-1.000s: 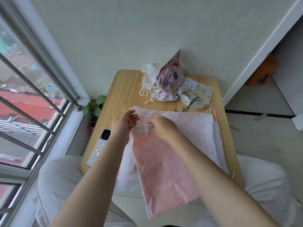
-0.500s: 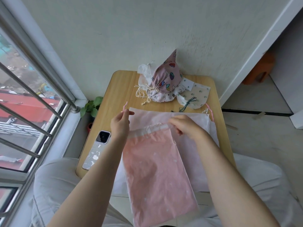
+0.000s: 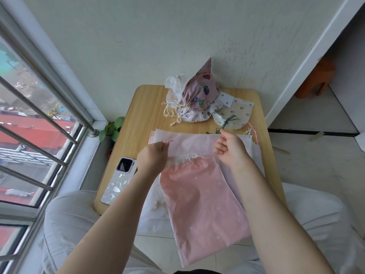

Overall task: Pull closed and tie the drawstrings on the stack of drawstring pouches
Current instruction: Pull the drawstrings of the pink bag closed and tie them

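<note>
Pale pink pouch (image 3: 203,210) with white specks; pink drawstring (image 3: 170,139); mauve bag (image 3: 199,89) with cartoon prints; cream pouch (image 3: 240,111) with green sprigs; light wood desk (image 3: 146,115); green plant (image 3: 112,128).

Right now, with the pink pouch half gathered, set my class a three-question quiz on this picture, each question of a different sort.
1. True or false: the phone lies on the table by the person's left hand.
2. Which pouch are both hands pulling shut?
A. the pink pouch
B. the cartoon-print pouch
C. the leaf-print pouch
3. Fill the gap: the right hand pinches a pink ____.

Key: 1 true; 2 A; 3 drawstring.
</note>
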The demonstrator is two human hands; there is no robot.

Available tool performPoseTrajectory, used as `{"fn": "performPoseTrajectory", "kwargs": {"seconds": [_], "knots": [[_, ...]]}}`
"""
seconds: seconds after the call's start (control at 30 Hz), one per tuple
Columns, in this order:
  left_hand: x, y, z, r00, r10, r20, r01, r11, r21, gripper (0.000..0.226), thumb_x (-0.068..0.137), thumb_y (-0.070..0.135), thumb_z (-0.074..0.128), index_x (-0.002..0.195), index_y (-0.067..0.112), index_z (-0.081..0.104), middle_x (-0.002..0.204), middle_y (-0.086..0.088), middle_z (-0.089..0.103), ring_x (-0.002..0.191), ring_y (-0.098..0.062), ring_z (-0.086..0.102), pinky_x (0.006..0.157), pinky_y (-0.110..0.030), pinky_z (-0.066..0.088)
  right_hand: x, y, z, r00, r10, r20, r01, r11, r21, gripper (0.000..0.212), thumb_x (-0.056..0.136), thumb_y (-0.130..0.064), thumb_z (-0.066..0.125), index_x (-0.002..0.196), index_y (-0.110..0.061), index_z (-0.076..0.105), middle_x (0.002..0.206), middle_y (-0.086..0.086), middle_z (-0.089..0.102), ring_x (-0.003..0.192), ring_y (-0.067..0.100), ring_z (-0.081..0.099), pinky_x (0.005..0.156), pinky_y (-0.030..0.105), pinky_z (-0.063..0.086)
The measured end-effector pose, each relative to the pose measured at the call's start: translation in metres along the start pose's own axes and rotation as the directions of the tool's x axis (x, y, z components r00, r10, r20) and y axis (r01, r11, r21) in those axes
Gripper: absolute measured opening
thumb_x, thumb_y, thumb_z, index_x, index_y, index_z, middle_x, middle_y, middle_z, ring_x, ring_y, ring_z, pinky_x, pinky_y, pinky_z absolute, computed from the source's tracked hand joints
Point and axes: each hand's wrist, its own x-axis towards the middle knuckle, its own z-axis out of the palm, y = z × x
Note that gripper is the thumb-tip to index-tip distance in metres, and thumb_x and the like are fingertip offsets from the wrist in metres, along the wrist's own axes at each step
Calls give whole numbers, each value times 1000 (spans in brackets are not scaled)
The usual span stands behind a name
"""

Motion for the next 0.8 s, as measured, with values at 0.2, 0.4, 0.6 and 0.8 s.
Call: {"fn": "performPoseTrajectory", "kwargs": {"seconds": [0.2, 0.4, 0.6, 0.8], "knots": [[5, -12, -12, 993, 88, -75, -72, 978, 196, 44, 104, 34, 35, 66, 12, 43, 51, 1, 36, 51, -29, 44, 45, -25, 20, -2, -14, -13, 824, -564, -55, 243, 440, -865, 30, 98, -12, 40, 68, -11, 36, 66, 2, 42, 57, 16, 37, 46, 29, 28], [9, -9, -3, 989, 94, -112, -88, 994, 61, 29, 100, 29, 45, 117, 10, 59, 96, -11, 66, 87, -33, 62, 69, -36, 45, -5, -1, -7, 850, -487, 201, 371, 281, -885, 20, 92, -28, 53, 77, -17, 49, 77, -4, 53, 74, 21, 56, 63, 31, 36], [5, 9, -8, 967, 255, 7, -254, 965, -60, 52, 87, 7, 53, 138, 14, 49, 143, -6, 45, 131, -25, 43, 109, -41, 38, -14, 1, 9, 770, -442, 461, 527, 32, -849, 38, 87, -3, 51, 120, -19, 60, 126, -2, 54, 112, 16, 53, 91, 30, 44], [-1, 34, -1, 872, 207, 444, -151, 976, -158, 37, 94, 12, 41, 122, 23, 63, 123, 0, 63, 111, -20, 59, 95, -34, 48, -20, 13, 18, 908, -5, 419, 418, -49, -907, 41, 87, -7, 49, 123, -21, 63, 124, -1, 60, 114, 17, 57, 96, 31, 48]]}}
